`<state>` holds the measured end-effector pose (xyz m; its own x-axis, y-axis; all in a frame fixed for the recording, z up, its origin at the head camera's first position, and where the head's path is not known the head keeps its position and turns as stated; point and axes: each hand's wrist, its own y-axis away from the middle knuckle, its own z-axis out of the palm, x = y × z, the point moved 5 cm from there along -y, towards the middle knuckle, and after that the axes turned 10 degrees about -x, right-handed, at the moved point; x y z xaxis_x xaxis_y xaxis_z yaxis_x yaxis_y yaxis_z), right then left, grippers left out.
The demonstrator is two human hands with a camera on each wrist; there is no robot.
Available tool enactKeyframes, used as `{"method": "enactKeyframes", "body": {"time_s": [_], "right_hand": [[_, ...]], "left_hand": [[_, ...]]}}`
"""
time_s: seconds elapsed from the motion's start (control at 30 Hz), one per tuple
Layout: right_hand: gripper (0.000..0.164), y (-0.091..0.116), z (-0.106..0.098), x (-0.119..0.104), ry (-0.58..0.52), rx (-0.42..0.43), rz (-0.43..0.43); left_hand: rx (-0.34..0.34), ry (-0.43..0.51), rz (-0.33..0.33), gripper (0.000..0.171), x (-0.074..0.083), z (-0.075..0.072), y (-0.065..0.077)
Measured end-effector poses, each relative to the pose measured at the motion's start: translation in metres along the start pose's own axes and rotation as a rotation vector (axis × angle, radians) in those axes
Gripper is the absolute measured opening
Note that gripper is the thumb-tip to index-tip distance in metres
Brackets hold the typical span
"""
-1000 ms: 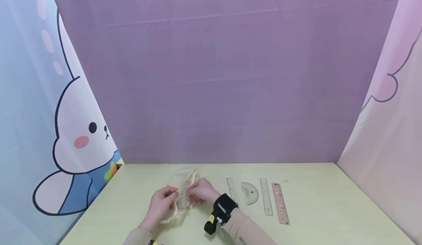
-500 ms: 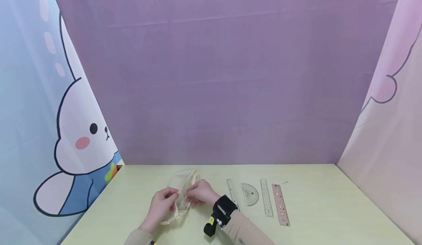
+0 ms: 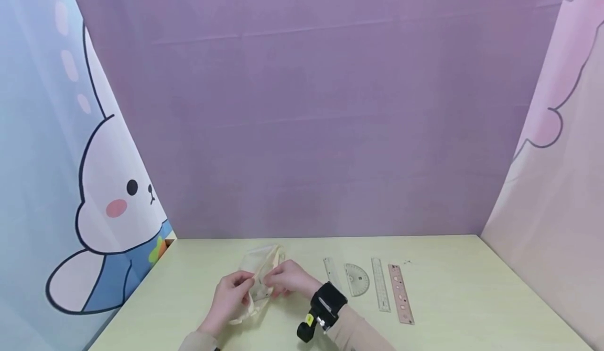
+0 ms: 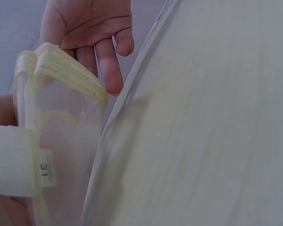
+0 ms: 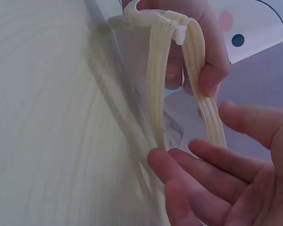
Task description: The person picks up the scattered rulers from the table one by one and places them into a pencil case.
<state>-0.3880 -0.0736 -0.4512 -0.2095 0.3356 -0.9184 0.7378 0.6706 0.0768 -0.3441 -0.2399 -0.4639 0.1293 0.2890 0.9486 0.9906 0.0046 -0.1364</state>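
A see-through mesh zipper pouch (image 3: 255,259) with cream edging is held up at the left of the table, its mouth spread. My left hand (image 3: 229,293) pinches one side of the mouth, fingers curled over the zipper tape (image 5: 193,52). My right hand (image 3: 285,277) is at the opposite side. In the right wrist view its fingers (image 5: 212,174) are extended and touch the edging, the thumb apart from them. Inside the mouth shows a clear plastic piece (image 5: 173,128) with markings; its kind is mostly hidden. In the left wrist view a small printed tag (image 4: 46,168) hangs on the pouch.
Right of the hands lie a clear ruler (image 3: 331,270), a clear protractor (image 3: 357,279), another clear ruler (image 3: 380,284) and a pink stencil ruler (image 3: 401,294). My right sleeve and wrist camera (image 3: 325,306) extend over the front of the table (image 3: 462,298). A purple cloth (image 3: 321,130) hangs behind.
The clear piece has sunk deeper into the pouch, and my right hand has loosened from it and shifted slightly. The left hand keeps its pinch. The rulers and protractor lie as before.
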Motion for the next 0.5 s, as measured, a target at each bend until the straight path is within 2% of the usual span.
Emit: {"method": "enactKeyframes", "body": {"time_s": [0.13, 0.3, 0.5], "right_hand": [[0.024, 0.007, -0.007, 0.002, 0.014, -0.067, -0.019], [0.029, 0.019, -0.026, 0.006, 0.021, -0.121, -0.051], [0.034, 0.035, -0.053, 0.017, 0.009, -0.142, -0.073]], "left_hand": [[0.0, -0.007, -0.005, 0.012, -0.001, 0.001, -0.001], [0.004, -0.004, -0.005, 0.012, 0.001, -0.002, -0.001], [0.013, 0.002, 0.012, 0.017, 0.005, -0.008, 0.0]]}}
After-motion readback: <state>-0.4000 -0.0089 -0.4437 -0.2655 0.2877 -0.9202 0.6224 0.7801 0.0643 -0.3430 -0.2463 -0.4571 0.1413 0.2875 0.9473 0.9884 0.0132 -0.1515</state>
